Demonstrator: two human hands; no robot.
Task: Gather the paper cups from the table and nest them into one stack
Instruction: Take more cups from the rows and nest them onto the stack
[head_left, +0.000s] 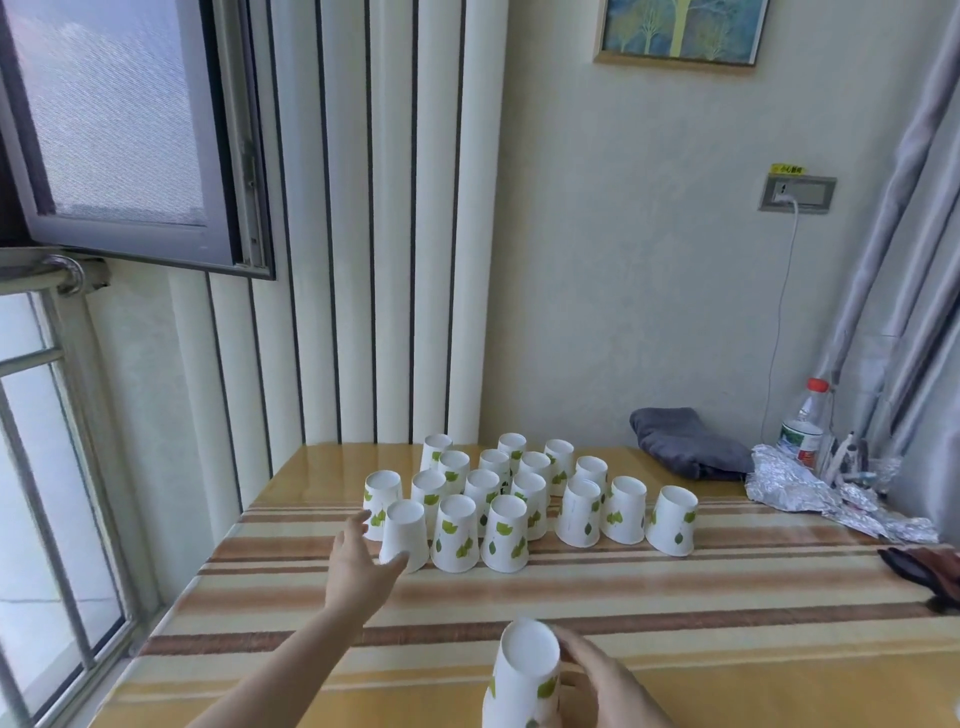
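Observation:
Several white paper cups with green leaf prints stand upside down in a cluster (519, 483) on the striped table (675, 597). My left hand (358, 566) reaches toward the front-left cup (405, 532), fingers spread around it, thumb near its base; whether it touches is unclear. My right hand (597, 680) grips an upside-down cup or short stack (524, 675) at the table's near edge.
A grey folded cloth (685, 441), crumpled foil (810, 488) and a plastic bottle (805, 426) sit at the back right. Dark gloves (924, 569) lie at the right edge. An open window (130, 130) is on the left.

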